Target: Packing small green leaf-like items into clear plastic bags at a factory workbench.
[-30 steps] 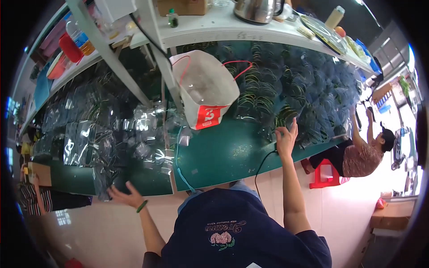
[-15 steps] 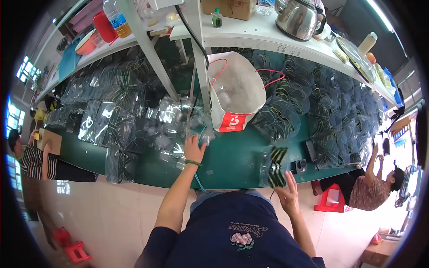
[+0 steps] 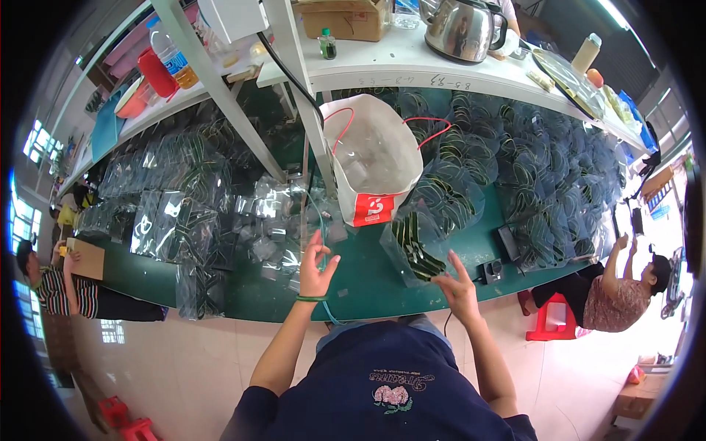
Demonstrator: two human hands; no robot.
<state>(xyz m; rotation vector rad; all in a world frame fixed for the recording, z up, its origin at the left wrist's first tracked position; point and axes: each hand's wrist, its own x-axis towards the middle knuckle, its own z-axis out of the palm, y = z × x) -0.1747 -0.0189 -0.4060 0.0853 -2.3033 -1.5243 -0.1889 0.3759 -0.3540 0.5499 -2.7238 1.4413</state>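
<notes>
One clear bag of dark strips (image 3: 413, 241) was over the green tabletop (image 3: 353, 268), between the left hand (image 3: 316, 278) and the right hand (image 3: 460, 292), whose thumb met its lower right edge. Couldn't tell if those fingers were really pinching it, tbh. Left fingers were loosely open near some little clear packets (image 3: 265, 248).

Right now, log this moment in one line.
left hand: open, empty | right hand: at near corner of clear packet, hold unclear | white bag: on green table
</notes>
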